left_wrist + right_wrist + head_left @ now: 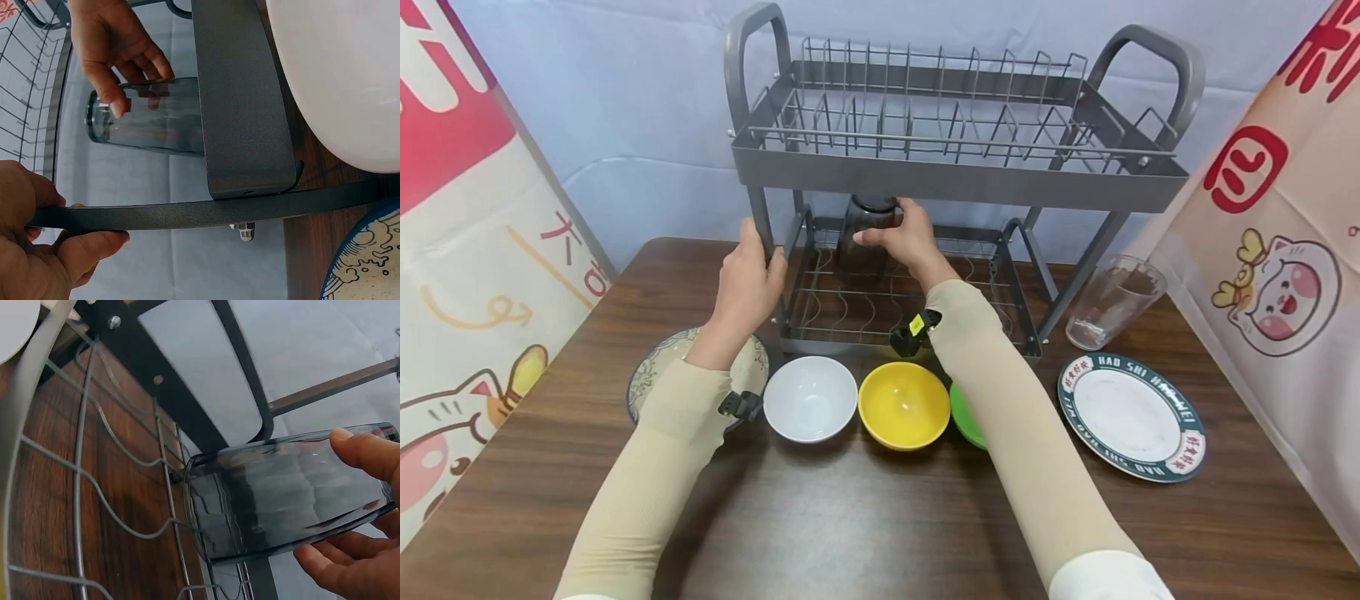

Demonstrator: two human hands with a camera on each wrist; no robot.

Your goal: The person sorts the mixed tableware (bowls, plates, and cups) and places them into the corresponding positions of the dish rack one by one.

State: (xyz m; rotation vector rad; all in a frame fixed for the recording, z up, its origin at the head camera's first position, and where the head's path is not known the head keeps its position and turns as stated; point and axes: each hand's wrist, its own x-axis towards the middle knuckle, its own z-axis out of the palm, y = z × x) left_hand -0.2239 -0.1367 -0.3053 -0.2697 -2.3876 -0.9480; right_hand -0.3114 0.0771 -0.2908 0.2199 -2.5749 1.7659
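Observation:
A grey two-tier dish rack (940, 179) stands on the wooden table. My left hand (748, 283) grips its left front post (156, 216), thumb on one side and fingers on the other. Under the upper tier, my right hand (912, 240) holds a smoky dark drinking glass (859, 242) between thumb and fingers near its thick base. The glass is upside down, its wide mouth (199, 512) right at the wavy wires of the lower tier (115, 506). The upper tier's front rail hides the glass's top end in the head view.
A patterned bowl (651, 367), a white bowl (811, 400), a yellow bowl (904, 407) and a partly hidden green bowl (964, 417) line the rack's front. At right are a clear glass (1112, 304) and a green-rimmed plate (1131, 417). Printed cloths hang at both sides.

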